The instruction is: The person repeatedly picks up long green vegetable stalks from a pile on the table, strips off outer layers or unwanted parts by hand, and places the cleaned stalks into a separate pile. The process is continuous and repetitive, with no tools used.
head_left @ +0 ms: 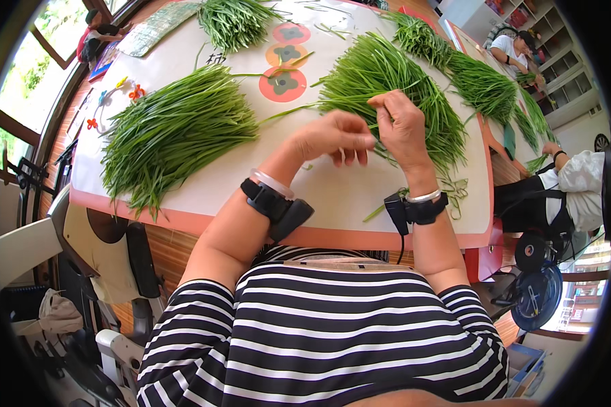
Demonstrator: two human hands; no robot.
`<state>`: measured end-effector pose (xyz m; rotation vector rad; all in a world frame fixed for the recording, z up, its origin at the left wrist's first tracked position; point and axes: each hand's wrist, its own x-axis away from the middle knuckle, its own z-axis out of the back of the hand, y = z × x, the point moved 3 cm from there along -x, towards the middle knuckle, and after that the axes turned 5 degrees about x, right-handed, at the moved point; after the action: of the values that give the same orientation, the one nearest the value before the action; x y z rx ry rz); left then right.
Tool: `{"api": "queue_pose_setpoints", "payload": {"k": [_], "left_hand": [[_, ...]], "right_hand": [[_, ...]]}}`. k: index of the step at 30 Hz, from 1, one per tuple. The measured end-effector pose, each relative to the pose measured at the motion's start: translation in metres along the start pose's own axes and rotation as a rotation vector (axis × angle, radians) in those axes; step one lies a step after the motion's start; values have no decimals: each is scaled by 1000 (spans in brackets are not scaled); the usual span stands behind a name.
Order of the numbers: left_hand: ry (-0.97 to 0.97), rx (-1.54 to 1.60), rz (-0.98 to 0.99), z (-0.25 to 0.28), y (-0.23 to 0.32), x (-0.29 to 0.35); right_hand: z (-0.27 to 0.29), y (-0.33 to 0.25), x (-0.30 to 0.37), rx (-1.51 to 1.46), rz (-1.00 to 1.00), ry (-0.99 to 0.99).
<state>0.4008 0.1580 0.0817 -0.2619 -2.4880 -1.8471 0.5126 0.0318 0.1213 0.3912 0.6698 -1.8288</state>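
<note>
The person's left hand (336, 136) and right hand (402, 125) are raised over the tabletop (346, 203), to the right of the printed discs (286, 57) and nearer the body than these. The left fingers curl loosely toward the right hand, whose thumb and forefinger are drawn close. The two hands are just beside each other; whether they touch, or pinch a thin leaf, cannot be told.

The large pile of green leaves (380, 74) nearest the hands spreads to the right of the printed discs, partly hidden by the right hand. A second leafy pile (183, 132) lies to the left of the discs, and a smaller bunch (234, 24) sits to their upper left. A loose leaf (286, 112) crosses just on the near side of the discs. Well to their left lies a small red ornament (137, 91); far to their right, a co-worker (512, 54) bends forward.
</note>
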Motion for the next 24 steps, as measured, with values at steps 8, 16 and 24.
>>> {"api": "queue_pose_setpoints", "payload": {"k": [8,16,24], "left_hand": [[459,482,-399,51,4,5],[530,271,-263,33,8,13],[692,241,-349,47,-5,28]], "right_hand": [[-5,-23,10,129,-33,-276],[-18,-1,5,-20,-16,-28],[-28,-25,-2,-313,-227,112]]}}
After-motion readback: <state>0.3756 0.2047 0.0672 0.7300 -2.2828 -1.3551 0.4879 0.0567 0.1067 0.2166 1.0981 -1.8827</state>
